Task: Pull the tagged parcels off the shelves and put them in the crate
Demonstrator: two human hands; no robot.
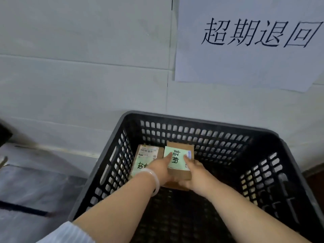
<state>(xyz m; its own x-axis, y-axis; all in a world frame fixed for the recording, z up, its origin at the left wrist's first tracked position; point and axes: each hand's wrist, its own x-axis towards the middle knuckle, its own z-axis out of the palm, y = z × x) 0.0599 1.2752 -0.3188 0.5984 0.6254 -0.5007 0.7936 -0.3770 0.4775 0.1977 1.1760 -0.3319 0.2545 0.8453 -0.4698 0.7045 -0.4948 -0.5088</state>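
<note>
A black perforated plastic crate [219, 127] fills the lower middle of the head view. Inside it, both hands hold a small brown cardboard parcel [180, 173] with a green handwritten tag on top. My left hand [160, 170] grips its left side, thumb on the tag. My right hand [193, 171] grips its right side. A second brown parcel [145, 155] with a shipping label and a green tag lies at the crate's left wall, just left of the held one. A further cardboard piece shows under my hands.
The crate stands against a white panelled wall [84, 76]. A white paper sign [254, 41] with large black characters hangs above the crate at right. Pale wrapped bundles [31, 186] lie on the floor to the left.
</note>
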